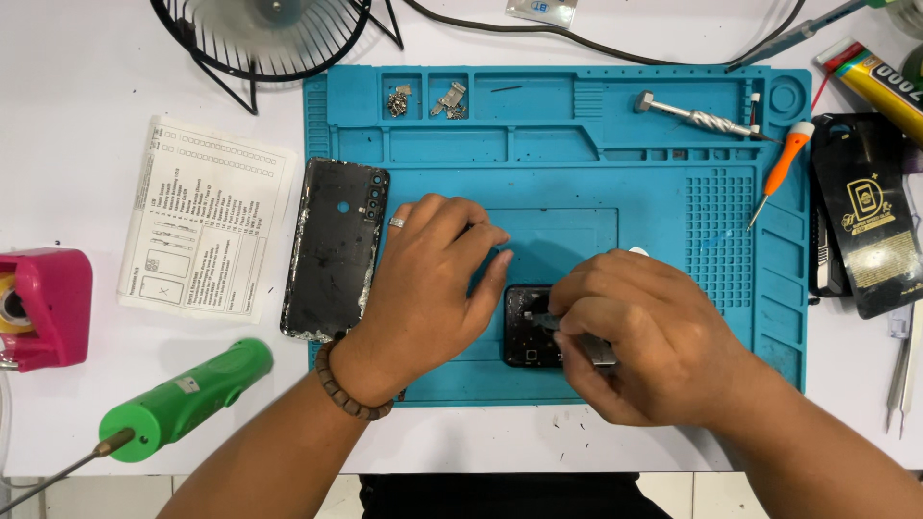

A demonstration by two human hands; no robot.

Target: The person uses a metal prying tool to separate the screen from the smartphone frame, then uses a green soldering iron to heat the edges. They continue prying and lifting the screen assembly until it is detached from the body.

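At the near middle of the blue mat (673, 240), the right hand (639, 336) has its fingers (577, 332) pinched shut around a small metal tool (596, 351), its tip pressed down on the phone (527, 332), a grip that suits fine work on a small spot. The left hand (423, 288) lies palm-down just left of the phone, fingers loosely spread and gripping nothing, thumb against the phone's edge, apparently to steady it. The phone looks dark and opened; only a small black part with tiny fittings shows between the hands. Its black back cover (332, 250) lies at the mat's left edge, smeared along its rim. Screws (399, 99) sit in a far-left compartment of the mat; an orange screwdriver (784, 163) rests at its right side.
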